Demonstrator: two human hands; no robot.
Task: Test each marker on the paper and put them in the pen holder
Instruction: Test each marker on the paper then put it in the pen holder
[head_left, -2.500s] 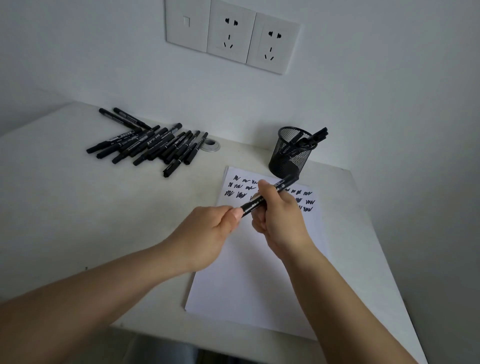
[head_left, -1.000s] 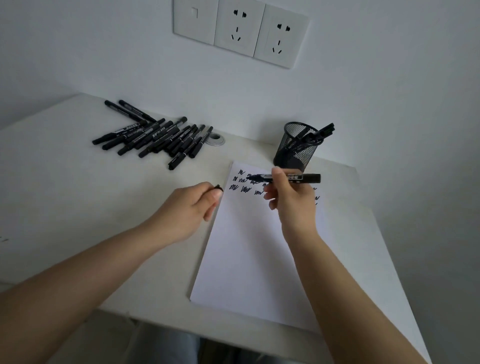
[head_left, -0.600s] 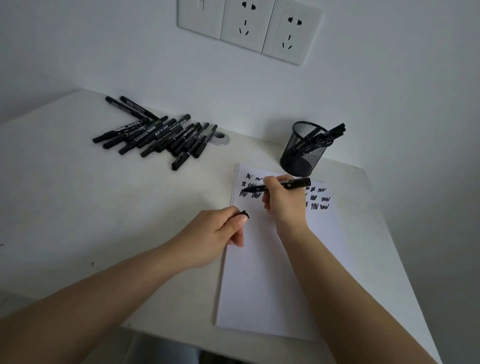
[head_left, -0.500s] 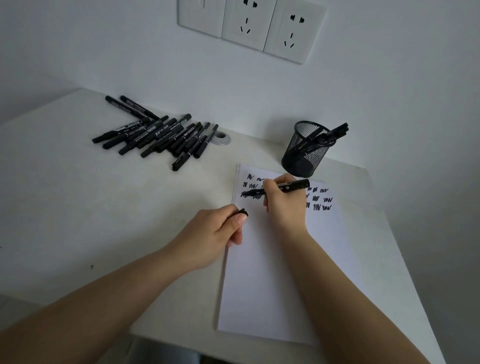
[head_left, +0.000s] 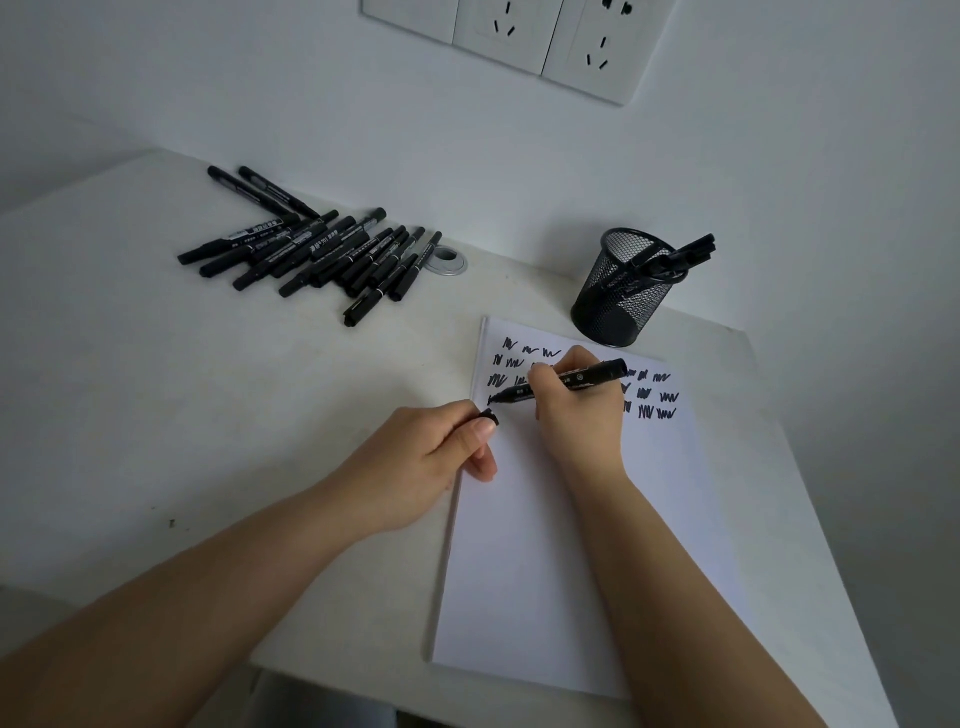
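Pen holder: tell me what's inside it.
The mesh pen holder contains black markers, their ends leaning out over the rim. Their exact number and lower parts are unclear through the mesh.

— Where is the paper (head_left: 545, 545) lying?
— At the table's (head_left: 156, 415) five o'clock side, with the pen holder (head_left: 621, 291) standing just beyond its far edge, at twelve.
— And the loose markers (head_left: 311, 249)?
— They are lying in a heap at ten o'clock from the paper, a round grommet (head_left: 445, 261) sitting at their three o'clock.

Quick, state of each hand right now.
Left hand: pinches the marker cap.
Right hand: grips the uncapped marker, tip at the paper.
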